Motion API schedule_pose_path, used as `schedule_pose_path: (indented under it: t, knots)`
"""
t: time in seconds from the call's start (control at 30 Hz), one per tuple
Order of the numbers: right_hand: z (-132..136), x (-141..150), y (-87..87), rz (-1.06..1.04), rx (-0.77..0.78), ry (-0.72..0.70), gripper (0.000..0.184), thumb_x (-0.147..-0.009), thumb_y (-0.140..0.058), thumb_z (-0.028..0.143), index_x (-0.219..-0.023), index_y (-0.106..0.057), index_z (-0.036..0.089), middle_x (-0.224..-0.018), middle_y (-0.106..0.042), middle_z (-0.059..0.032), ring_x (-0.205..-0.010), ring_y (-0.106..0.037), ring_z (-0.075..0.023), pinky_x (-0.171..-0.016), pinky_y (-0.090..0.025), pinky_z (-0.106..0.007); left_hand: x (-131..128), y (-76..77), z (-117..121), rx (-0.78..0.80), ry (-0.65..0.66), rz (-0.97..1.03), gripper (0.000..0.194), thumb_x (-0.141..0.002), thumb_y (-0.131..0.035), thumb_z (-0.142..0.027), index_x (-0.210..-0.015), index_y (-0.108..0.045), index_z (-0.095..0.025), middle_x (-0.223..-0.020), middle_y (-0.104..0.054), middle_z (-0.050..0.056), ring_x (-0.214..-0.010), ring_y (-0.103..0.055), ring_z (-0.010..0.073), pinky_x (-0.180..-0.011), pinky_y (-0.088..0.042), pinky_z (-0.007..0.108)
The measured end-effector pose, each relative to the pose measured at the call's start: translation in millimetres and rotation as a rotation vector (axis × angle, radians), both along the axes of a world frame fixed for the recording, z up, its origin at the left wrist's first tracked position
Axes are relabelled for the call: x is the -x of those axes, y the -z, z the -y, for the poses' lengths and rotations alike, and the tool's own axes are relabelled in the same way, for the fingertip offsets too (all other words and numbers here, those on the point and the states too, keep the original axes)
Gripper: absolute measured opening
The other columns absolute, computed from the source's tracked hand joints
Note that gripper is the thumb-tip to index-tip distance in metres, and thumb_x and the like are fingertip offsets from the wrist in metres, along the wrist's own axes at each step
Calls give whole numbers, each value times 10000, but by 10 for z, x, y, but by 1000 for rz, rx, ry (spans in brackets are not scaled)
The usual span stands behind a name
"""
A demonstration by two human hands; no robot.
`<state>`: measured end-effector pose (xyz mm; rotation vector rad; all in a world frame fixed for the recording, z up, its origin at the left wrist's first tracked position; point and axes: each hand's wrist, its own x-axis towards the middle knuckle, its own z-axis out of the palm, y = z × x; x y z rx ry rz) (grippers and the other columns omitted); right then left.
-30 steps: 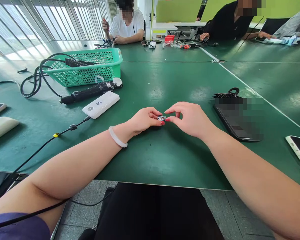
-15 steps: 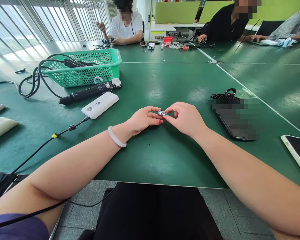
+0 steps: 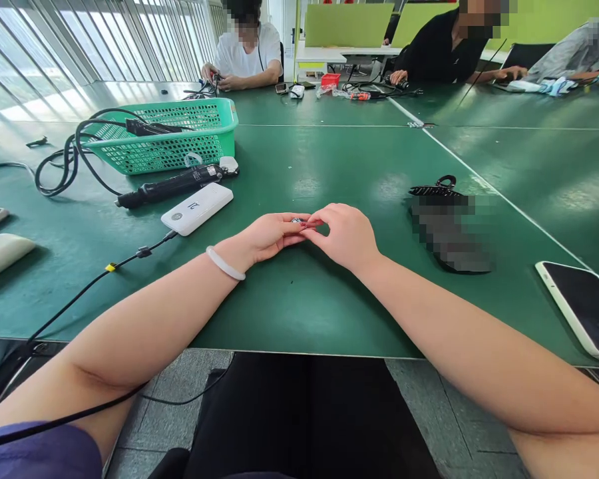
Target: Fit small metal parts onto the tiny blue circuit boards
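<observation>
Mid-frame pinch
My left hand (image 3: 268,238) is pinching a small part (image 3: 297,220); whether my right hand (image 3: 348,234) is gripping, I can't tell.

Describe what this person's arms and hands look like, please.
The left hand and right hand are gloveless. A white bangle circles the left wrist; a purple sleeve shows at the left upper arm, and a black cable crosses that arm. Some nails look red.

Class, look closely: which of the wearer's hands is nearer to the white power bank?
Left. The left hand is to the right of the white power bank, slightly lower in view; the right hand is farther right.
</observation>
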<state>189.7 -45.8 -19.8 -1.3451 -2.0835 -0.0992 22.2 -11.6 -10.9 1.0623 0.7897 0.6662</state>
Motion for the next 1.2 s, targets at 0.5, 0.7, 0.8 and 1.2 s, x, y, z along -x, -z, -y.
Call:
schedule_pose_path:
  t: [0.5,0.7,0.8,1.2]
  knots:
    - [4,-306,-65,-205,87,62,240,-831,-557,397,-949,-635,203,-760,-632,-16,-675,-514,-145,-621,-365,-285,1443,-414,342,-841,-182,-1599,213,-799,-539,-336,-974,-604,-235,-876,-709,27,-784,-638,244,-713,-407,320]
    - [0,-297,-52,-187,93,61,253,-833,-556,405,-949,-636,195,-732,-623,-7,-666,-511,-138,-608,-361,-276,1661,-410,438,-734,-188,-1635,266,-745,-604,-429,-946,-657,-263,-872,-718,-22,-812,-624,202,-711,-383,259]
    - [-8,-299,-42,-183,96,64,258,-840,-546,411,-948,-636,195,-734,-625,-11,-663,-510,-139,-603,-359,-277,1618,-379,458,-756,-196,-1593,252,-730,-612,-408,-930,-684,-272,-849,-709,-17,-820,-620,203,-726,-387,266]
    - [-3,-278,-51,-173,122,65,255,-853,-514,404,-924,-652,202,-733,-633,-20,-662,-524,-148,-596,-362,-284,1576,-344,524,-658,-269,-1491,235,-697,-623,-448,-838,-657,-263,-657,-615,-44,-649,-539,155,-655,-377,257]
